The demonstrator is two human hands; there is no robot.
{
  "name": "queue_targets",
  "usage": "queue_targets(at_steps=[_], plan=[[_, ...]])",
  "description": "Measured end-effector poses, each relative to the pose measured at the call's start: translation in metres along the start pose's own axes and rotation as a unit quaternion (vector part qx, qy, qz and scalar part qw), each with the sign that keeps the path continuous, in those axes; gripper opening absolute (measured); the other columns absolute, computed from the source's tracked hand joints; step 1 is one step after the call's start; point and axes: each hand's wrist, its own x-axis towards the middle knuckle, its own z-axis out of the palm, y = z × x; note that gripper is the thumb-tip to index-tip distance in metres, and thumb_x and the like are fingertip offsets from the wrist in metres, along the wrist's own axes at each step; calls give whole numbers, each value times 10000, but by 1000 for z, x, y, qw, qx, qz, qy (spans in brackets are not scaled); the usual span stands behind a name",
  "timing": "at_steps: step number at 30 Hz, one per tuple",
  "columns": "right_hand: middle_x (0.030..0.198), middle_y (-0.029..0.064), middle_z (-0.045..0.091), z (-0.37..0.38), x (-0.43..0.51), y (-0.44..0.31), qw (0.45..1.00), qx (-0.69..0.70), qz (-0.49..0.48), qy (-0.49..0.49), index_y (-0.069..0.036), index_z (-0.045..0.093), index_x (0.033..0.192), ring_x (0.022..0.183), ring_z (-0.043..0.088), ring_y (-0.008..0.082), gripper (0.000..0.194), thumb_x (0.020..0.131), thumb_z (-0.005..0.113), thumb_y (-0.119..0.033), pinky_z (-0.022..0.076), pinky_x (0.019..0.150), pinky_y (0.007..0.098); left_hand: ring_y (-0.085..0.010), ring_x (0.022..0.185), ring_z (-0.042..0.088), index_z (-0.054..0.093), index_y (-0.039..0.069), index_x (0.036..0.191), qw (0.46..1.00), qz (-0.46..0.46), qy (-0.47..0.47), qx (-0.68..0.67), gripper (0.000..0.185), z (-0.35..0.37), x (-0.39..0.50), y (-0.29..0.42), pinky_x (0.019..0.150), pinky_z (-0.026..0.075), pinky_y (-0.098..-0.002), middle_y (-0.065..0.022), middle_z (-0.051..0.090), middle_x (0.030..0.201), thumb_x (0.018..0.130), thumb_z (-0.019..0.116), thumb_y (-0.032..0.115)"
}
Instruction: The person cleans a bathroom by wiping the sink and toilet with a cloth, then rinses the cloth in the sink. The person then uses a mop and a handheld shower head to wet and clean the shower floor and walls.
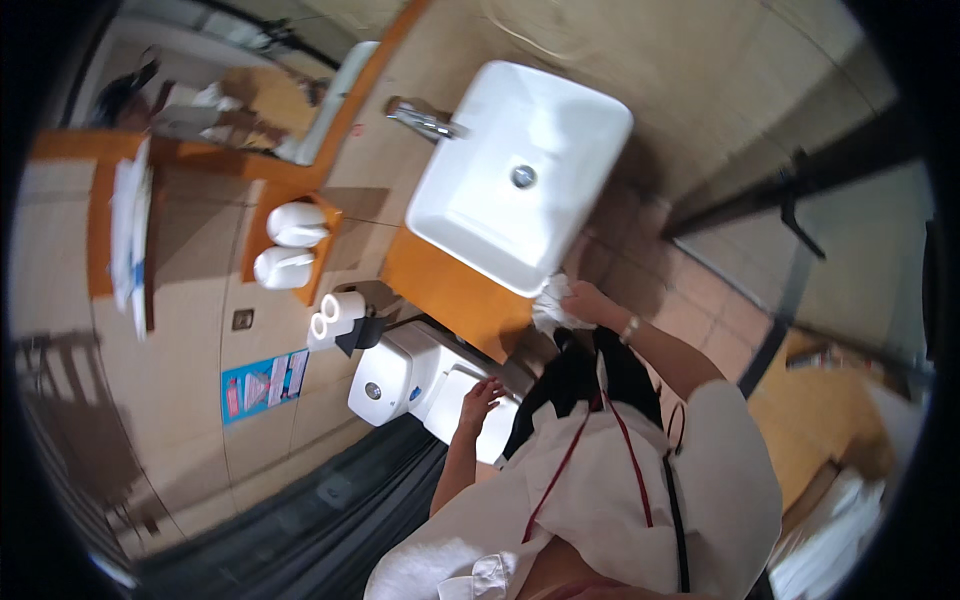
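My right hand (591, 301) grips a crumpled white cloth (553, 300) at the near corner of a white rectangular washbasin (487, 232). The cloth hangs beside the rim and the wooden counter (450, 289); whether it touches the basin cannot be told. A chrome faucet (422, 120) stands at the basin's left side, and a round metal drain (523, 176) sits in its floor. My left hand (480, 403) is over the closed white lid of a toilet (457, 401), fingers somewhat apart and nothing visible in them.
Two white dispensers (289, 247) stand on a wooden wall shelf. Toilet paper rolls (337, 315) sit on a dark holder above the toilet tank (382, 379). A dark shower curtain (315, 517) hangs at lower left. To the right is a glass door with a black handle (802, 225).
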Motion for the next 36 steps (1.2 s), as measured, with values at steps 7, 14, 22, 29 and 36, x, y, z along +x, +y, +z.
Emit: queue_targets(at_steps=[7,14,22,29,36], plan=[[722,176,606,-117,110,-60,996,-43,-13,79,-24,645,785,732,623,303,189,792,560,-194,485,658,398,-181,991,595,459,31,1269,998,30,41,-43,392,5,-7,-19,835,467,-303,-57,605,1084,959,456,272],[871,182,651,2,182,-42,887,-460,-24,-25,-34,683,814,913,616,300,252,766,500,-202,457,841,442,-189,958,602,463,60,1274,992,40,48,-114,382,26,-22,-51,834,473,-328,-60,604,1078,954,475,268],[916,213,613,5,-28,-147,945,-93,-265,-164,26,556,974,849,603,331,289,805,533,-207,461,773,396,-250,1248,391,139,163,1448,936,185,-129,-269,706,46,-49,42,930,419,-480,-94,196,1469,911,396,543],[1031,174,533,-45,-150,-166,940,-203,-251,108,15,517,1102,987,527,245,395,826,587,-257,416,876,358,-230,1005,573,447,77,1280,933,155,-251,-208,478,108,-60,117,852,490,-374,-114,558,1125,890,554,332],[1035,96,562,-141,-255,-48,937,-33,-104,332,-26,545,1116,902,556,166,242,879,555,-73,459,767,270,-120,876,555,576,53,1106,875,466,0,-129,302,127,-87,292,815,450,-270,-33,611,949,811,639,50]])
